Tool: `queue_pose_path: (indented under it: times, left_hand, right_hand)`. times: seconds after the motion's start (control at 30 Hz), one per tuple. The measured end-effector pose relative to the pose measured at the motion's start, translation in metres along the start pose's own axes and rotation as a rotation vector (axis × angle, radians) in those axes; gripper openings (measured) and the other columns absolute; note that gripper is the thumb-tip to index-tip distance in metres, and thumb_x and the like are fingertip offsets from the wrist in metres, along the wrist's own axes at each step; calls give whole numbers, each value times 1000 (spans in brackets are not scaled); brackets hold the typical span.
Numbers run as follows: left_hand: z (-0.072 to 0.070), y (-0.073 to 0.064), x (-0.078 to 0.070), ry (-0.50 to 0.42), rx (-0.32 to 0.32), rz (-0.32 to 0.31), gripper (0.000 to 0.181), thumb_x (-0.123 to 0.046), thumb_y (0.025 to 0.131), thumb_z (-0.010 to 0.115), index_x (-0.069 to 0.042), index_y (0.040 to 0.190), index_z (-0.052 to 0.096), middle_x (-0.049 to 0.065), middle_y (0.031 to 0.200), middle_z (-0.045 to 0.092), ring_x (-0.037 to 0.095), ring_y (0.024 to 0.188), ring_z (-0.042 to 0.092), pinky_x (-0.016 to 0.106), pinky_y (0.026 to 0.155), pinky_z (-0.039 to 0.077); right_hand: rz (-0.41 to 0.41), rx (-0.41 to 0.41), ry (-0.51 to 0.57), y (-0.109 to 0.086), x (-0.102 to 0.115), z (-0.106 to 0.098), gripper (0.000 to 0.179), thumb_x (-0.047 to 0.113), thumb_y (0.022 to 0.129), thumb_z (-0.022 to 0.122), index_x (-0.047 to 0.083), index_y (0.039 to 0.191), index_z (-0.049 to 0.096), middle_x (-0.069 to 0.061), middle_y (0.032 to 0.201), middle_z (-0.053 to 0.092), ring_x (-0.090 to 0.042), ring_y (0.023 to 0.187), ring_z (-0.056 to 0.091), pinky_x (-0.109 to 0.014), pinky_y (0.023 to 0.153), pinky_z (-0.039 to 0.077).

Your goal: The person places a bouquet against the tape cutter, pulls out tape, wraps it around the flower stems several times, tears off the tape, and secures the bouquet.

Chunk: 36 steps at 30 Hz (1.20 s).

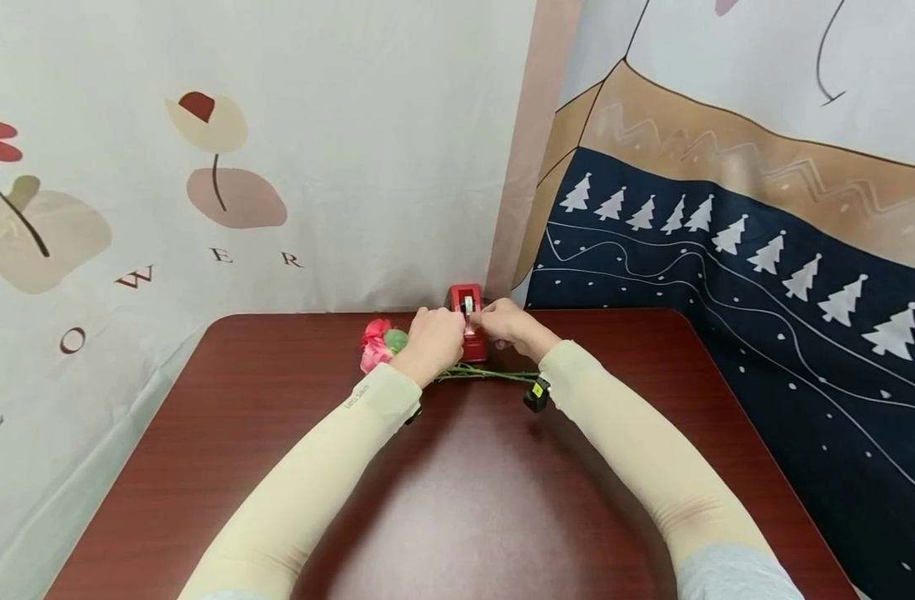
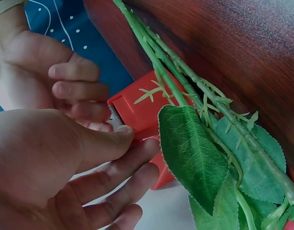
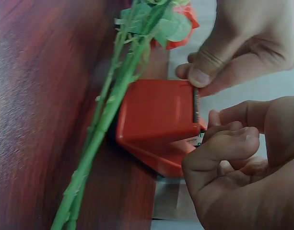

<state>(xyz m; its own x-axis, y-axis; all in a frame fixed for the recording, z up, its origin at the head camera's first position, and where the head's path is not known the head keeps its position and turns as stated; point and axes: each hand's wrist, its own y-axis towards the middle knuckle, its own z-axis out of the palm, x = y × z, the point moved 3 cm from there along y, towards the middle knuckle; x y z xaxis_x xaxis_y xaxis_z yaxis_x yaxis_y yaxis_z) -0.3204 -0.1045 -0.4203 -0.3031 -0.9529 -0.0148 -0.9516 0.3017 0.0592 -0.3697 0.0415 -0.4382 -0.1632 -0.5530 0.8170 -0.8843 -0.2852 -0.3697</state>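
The red tape dispenser stands at 12 o'clock on the table, by the far edge. The left hand lies at 9 o'clock to the dispenser; its thumb tip is at one end of the serrated cutter, fingers bent close behind. The right hand lies at 3 o'clock with its fingers curled, tips near the cutter. Whether either hand pinches tape film cannot be told; no film can be made out between the fingertips.

Caution: the teeth could nick the left thumb if it slips along the cutter. An uneven pull could probably fold the film onto itself or tear it askew. The dispenser could slide or tip if drawn sideways, since no hand visibly braces its base. The green stems pass at 6 o'clock, just beside the dispenser; a sleeve or wrist could drag them.

Container: the dispenser's recess holds a pale tape roll, partly hidden.

Outward, the red and pink flower heads lie at 9 o'clock beyond the left hand. The white curtain hangs behind at 12 o'clock; the navy tree-print cloth, at 2 o'clock.
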Motion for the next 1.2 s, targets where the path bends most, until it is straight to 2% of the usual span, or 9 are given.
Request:
queue_pose_path:
  times: [0.17,0.3,0.4,0.67,0.87,1.1,1.2]
  left_hand:
    - [-3,1,-2,9,11,3,11,-21,98,80,-10,101,81,10,99,83,33,95,78,49,96,55]
    - [-4,1,-2,9,32,-6,15,-23,99,81,-10,104,80,11,101,83,33,97,78,49,97,55]
    - [-4,1,-2,6,42,-11,16,-25,99,82,-10,105,80,11,102,83,33,99,78,49,97,55]
    - [-3,-1,-2,-2,55,-15,14,-24,100,80,-10,101,79,10,99,82,33,98,78,49,97,56]
    - [-2,0,0,10,43,-17,16,-27,101,80,-11,101,79,10,99,82,33,97,78,49,95,56]
    - [-2,0,2,0,37,-32,15,-26,101,78,-11,99,80,9,99,83,33,98,78,49,97,56]
    - [-3,0,1,-4,38,-35,15,-26,101,79,-11,98,80,9,99,83,32,97,77,49,97,55]
  right_hand:
    - [-11,26,57,-2,2,-4,36,30,108,61,5,84,69,7,59,43,-11,58,41,-26,57,38]
    - [12,55,53,-5,2,-6,37,28,107,61,10,74,59,5,60,43,-11,59,40,-26,57,37]
    - [22,66,61,-8,0,-7,36,25,106,60,10,73,54,5,60,43,-11,58,40,-26,56,35]
    - [37,132,92,-24,-4,-5,26,21,103,59,-2,97,69,5,65,45,-11,58,39,-25,56,34]
    - [25,136,63,-42,-3,-4,35,32,108,65,2,90,70,4,63,41,-11,56,36,-25,55,32]
    - [22,162,96,-57,-10,-1,22,19,100,62,10,81,70,4,64,45,-9,54,37,-24,52,31]
    - [8,170,100,-61,-13,2,17,17,98,63,6,86,70,5,63,45,-8,53,37,-24,52,32]
